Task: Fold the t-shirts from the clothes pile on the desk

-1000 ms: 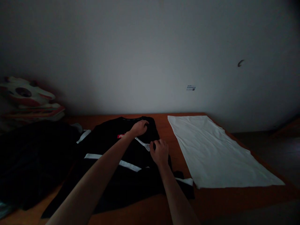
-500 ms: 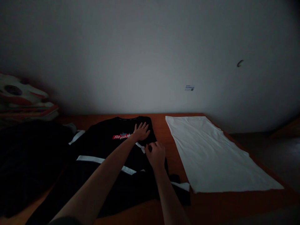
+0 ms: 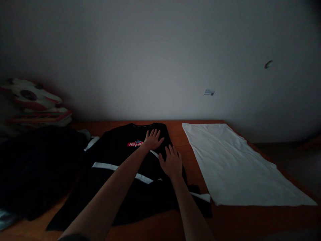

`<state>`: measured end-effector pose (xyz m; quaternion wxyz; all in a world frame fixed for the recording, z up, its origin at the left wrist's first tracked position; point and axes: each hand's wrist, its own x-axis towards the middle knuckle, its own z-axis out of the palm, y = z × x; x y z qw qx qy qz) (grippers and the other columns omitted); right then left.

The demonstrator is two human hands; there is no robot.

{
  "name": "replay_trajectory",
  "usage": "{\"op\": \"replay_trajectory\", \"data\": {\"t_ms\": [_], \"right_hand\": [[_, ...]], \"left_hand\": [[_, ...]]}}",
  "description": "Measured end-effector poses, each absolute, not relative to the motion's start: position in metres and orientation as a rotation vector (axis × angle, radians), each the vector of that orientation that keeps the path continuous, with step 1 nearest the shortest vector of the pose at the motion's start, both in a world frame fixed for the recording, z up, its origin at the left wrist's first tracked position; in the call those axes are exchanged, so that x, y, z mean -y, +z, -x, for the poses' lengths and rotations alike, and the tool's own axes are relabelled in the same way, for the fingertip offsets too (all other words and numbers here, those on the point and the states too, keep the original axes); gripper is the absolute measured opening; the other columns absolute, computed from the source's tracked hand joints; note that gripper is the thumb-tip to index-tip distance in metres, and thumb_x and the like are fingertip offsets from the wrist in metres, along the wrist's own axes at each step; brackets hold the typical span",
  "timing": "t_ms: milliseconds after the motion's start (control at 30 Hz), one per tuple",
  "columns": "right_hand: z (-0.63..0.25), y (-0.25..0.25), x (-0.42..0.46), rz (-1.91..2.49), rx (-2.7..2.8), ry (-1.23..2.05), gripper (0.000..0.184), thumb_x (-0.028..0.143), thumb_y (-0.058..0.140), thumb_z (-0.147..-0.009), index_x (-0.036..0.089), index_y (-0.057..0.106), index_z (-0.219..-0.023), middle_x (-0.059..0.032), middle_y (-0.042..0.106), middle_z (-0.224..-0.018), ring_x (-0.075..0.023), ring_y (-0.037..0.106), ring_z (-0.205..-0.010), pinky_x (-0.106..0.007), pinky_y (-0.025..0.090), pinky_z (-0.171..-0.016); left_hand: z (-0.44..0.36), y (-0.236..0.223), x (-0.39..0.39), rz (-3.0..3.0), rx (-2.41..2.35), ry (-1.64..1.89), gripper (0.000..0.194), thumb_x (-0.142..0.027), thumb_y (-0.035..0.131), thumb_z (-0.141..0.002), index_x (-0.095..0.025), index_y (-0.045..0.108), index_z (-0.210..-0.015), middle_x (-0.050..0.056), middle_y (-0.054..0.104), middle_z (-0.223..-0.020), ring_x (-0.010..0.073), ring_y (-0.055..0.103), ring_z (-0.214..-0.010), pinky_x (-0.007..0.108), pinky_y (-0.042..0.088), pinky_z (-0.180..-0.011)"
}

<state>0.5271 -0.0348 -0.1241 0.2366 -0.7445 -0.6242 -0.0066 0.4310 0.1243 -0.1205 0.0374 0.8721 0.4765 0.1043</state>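
A black long-sleeved shirt (image 3: 117, 180) lies spread on the wooden surface, its neckline toward the wall. It has white stripes and a red printed label on the chest, partly covered by my left wrist. My left hand (image 3: 153, 140) rests flat on the upper right chest, fingers spread. Just nearer and to the right, my right hand (image 3: 172, 162) lies on the shirt's right side with fingers apart. A white stripe runs between the two hands. Neither hand holds anything. My forearms hide parts of the shirt's lower half.
White cloth (image 3: 233, 164) lies flat on the wooden surface (image 3: 175, 129) to the right. A dark heap of fabric (image 3: 42, 167) is at the left, with a toy keyboard (image 3: 42, 117) and a cow-like toy (image 3: 32, 93) behind it. The wall (image 3: 150, 67) borders the far edge.
My right hand has opened from a pinch near the white stripe and now lies with its fingers stretched out. My left hand stays flat on the chest. The view has shifted slightly left.
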Motion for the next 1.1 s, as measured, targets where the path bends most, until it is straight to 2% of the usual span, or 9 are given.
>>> {"op": "replay_trajectory", "data": {"t_ms": [33, 100, 200, 300, 433, 633, 900, 1000, 1100], "right_hand": [[-0.527, -0.124, 0.035, 2.047, 1.723, -0.021, 0.055, 0.044, 0.050, -0.098, 0.014, 0.057, -0.143, -0.0173, 0.050, -0.155, -0.0344, 0.043, -0.144, -0.052, 0.030, -0.115], [-0.528, -0.124, 0.035, 2.049, 1.746, -0.027, 0.059, 0.044, 0.053, -0.096, 0.013, 0.055, -0.145, -0.0179, 0.047, -0.157, -0.0356, 0.042, -0.145, -0.053, 0.030, -0.115], [-0.529, -0.124, 0.034, 2.054, 1.775, -0.037, 0.063, 0.048, 0.054, -0.095, 0.018, 0.051, -0.150, -0.0178, 0.043, -0.159, -0.0369, 0.039, -0.147, -0.056, 0.028, -0.116], [-0.530, -0.124, 0.032, 2.093, 1.809, -0.007, 0.063, 0.055, 0.050, -0.097, 0.024, 0.049, -0.152, -0.0164, 0.038, -0.162, -0.0374, 0.032, -0.150, -0.058, 0.025, -0.117], [-0.529, -0.121, 0.030, 2.186, 1.839, 0.059, 0.068, 0.062, 0.046, -0.097, 0.025, 0.047, -0.154, -0.0158, 0.033, -0.165, -0.0369, 0.027, -0.153, -0.057, 0.021, -0.119], [-0.530, -0.116, 0.034, 2.259, 1.893, 0.051, 0.071, 0.064, 0.039, -0.099, 0.025, 0.039, -0.158, -0.0150, 0.028, -0.167, -0.0369, 0.023, -0.154, -0.064, 0.013, -0.120], [-0.547, -0.122, 0.046, 2.316, 1.976, 0.015, 0.073, 0.066, 0.037, -0.099, 0.027, 0.033, -0.160, -0.0122, 0.023, -0.169, -0.0359, 0.020, -0.155, -0.066, 0.014, -0.120], [-0.546, -0.118, 0.044, 2.342, 1.961, 0.085, 0.079, 0.074, 0.035, -0.096, 0.026, 0.035, -0.159, -0.0122, 0.025, -0.169, -0.0362, 0.020, -0.155, -0.068, 0.013, -0.120], [-0.535, -0.108, 0.036, 2.392, 1.911, 0.075, 0.085, 0.077, 0.031, -0.095, 0.016, 0.048, -0.152, -0.0191, 0.033, -0.164, -0.0387, 0.018, -0.155, -0.070, 0.009, -0.119]], "left_hand": [[-0.424, -0.118, -0.123, -2.652, -1.525, 0.363, 0.065, -0.049, 0.035, -0.102, -0.015, 0.034, -0.158, 0.016, 0.032, -0.166, 0.0375, 0.027, -0.153, 0.064, 0.016, -0.123], [-0.403, -0.114, -0.117, -2.643, -1.550, 0.424, 0.066, -0.043, 0.035, -0.102, -0.010, 0.029, -0.159, 0.017, 0.027, -0.168, 0.0348, 0.025, -0.155, 0.057, 0.019, -0.125], [-0.358, -0.110, -0.098, -2.731, -1.381, 0.355, 0.065, -0.041, 0.042, -0.100, -0.009, 0.036, -0.156, 0.016, 0.028, -0.167, 0.0304, 0.028, -0.154, 0.047, 0.028, -0.124], [-0.314, -0.110, -0.066, -2.778, -1.383, 0.310, 0.062, -0.046, 0.042, -0.100, -0.015, 0.039, -0.154, 0.014, 0.030, -0.167, 0.0330, 0.030, -0.153, 0.052, 0.030, -0.122], [-0.286, -0.117, -0.025, -2.753, -1.573, 0.309, 0.068, -0.051, 0.043, -0.100, -0.015, 0.036, -0.157, 0.014, 0.032, -0.166, 0.0359, 0.027, -0.154, 0.059, 0.024, -0.123], [-0.290, -0.122, -0.002, -2.621, -1.764, 0.218, 0.074, -0.062, 0.041, -0.099, -0.015, 0.040, -0.156, 0.017, 0.027, -0.167, 0.0395, 0.028, -0.153, 0.062, 0.024, -0.122], [-0.299, -0.125, 0.012, -2.589, -1.713, 0.258, 0.084, -0.072, 0.033, -0.096, -0.017, 0.034, -0.159, 0.017, 0.021, -0.169, 0.0406, 0.021, -0.155, 0.065, 0.018, -0.122], [-0.300, -0.124, 0.013, -2.557, -1.715, 0.266, 0.087, -0.074, 0.034, -0.094, -0.017, 0.034, -0.160, 0.017, 0.022, -0.169, 0.0406, 0.020, -0.155, 0.064, 0.017, -0.123], [-0.300, -0.123, 0.013, -2.530, -1.703, 0.283, 0.087, -0.074, 0.036, -0.094, -0.017, 0.036, -0.159, 0.017, 0.023, -0.168, 0.0402, 0.020, -0.155, 0.063, 0.016, -0.124]]}}
